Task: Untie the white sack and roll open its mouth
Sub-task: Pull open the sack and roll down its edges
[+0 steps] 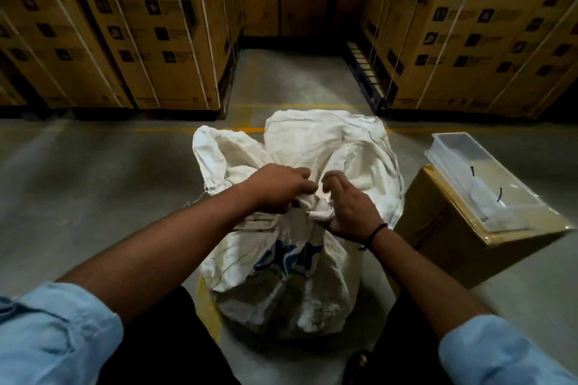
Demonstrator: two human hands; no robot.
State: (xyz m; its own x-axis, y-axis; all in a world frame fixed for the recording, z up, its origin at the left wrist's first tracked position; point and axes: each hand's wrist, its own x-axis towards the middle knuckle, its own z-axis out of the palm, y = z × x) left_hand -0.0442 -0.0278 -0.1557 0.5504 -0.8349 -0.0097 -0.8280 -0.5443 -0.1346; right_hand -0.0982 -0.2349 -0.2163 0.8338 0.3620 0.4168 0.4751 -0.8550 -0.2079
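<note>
A white woven sack with blue print stands on the concrete floor right in front of me. Its neck is bunched into a knot near the middle, and loose cloth flaps spread out beyond it. My left hand grips the knotted cloth from the left with curled fingers. From the right, my right hand pinches the same knot, its fingers curled into the folds. A black band is on my right wrist.
A brown carton stands to the right of the sack, with a clear plastic tray on top. Tall stacks of strapped cartons line the left and right. A narrow aisle of bare floor runs between them.
</note>
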